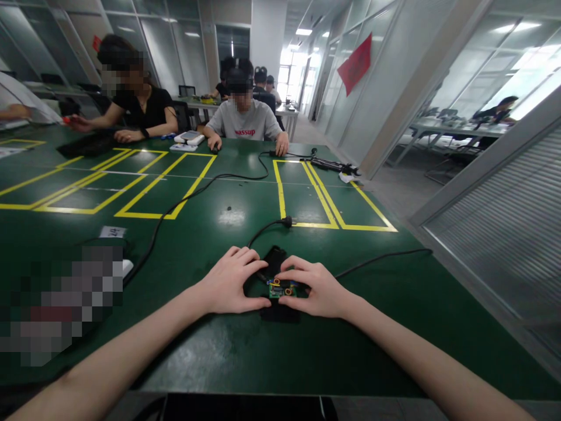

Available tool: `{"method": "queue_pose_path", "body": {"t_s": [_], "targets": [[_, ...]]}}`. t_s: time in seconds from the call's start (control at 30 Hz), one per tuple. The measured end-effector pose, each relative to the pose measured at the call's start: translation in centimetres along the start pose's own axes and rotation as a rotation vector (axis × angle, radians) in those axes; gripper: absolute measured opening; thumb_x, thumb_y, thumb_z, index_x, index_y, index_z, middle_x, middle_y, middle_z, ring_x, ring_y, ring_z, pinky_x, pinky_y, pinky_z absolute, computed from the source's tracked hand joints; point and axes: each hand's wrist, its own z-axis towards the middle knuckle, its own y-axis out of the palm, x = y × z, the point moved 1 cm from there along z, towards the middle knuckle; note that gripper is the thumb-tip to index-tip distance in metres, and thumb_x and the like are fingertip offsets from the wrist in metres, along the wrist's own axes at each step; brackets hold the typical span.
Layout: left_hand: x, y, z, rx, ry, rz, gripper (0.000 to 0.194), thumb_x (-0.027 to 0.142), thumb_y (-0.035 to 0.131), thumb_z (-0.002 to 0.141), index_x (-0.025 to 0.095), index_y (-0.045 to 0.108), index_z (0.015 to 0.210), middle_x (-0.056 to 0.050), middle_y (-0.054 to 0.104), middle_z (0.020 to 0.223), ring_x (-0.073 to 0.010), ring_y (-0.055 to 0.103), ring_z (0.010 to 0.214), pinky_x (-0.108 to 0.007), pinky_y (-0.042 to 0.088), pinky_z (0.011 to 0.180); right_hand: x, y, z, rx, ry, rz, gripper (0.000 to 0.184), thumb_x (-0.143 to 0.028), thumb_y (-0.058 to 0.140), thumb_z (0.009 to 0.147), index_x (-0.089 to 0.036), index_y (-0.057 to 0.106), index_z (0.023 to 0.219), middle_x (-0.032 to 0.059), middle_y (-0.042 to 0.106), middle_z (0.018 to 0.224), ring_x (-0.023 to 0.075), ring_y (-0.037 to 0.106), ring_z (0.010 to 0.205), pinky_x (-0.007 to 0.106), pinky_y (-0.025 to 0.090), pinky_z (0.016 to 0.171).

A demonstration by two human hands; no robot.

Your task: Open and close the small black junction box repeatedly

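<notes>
A small green circuit board (277, 290) with copper coils and short wires lies between my hands, close to the table's near edge. My right hand (316, 287) grips its right side, the thumb below and the curled fingers above. From the left, my left hand (234, 280) curves round, its thumb at the board's lower left corner and its index finger by a black plastic casing piece (276, 260). Another dark flat piece (280, 314) shows under the board. Fingers partly hide both dark pieces.
A black plug (287, 222) on a cable lies beyond my hands, and another black cable (385, 255) runs right. A long cable (175, 204) crosses the green table (421, 327). A blurred-out object (65, 298) sits left. Across the table, a person (245, 117) rests both hands on it.
</notes>
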Motion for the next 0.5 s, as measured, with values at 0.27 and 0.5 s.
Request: {"method": "queue_pose_path", "body": {"t_s": [0.27, 0.5], "targets": [[-0.3, -0.3, 0.1, 0.0, 0.012, -0.002, 0.054, 0.062, 0.076, 0.079, 0.02, 0.067, 0.111, -0.009, 0.072, 0.119, -0.0294, 0.064, 0.109, -0.045, 0.042, 0.099, 1.2, 0.4, 0.0, 0.062, 0.068, 0.055, 0.041, -0.038, 0.076, 0.088, -0.024, 0.069, 0.126, 0.0115, 0.067, 0.128, 0.0254, 0.07, 0.113, 0.038, 0.059, 0.095], [-0.6, -0.2, 0.3, 0.018, 0.01, 0.008, 0.059, 0.067, 0.076, 0.075, 0.021, 0.067, 0.11, -0.01, 0.072, 0.12, -0.0294, 0.065, 0.109, -0.045, 0.04, 0.1, 1.9, 0.7, 0.4, 0.03, 0.071, 0.074, 0.023, -0.037, 0.07, 0.095, -0.023, 0.074, 0.113, 0.0087, 0.074, 0.113, 0.0219, 0.073, 0.101, 0.036, 0.06, 0.091]]}}
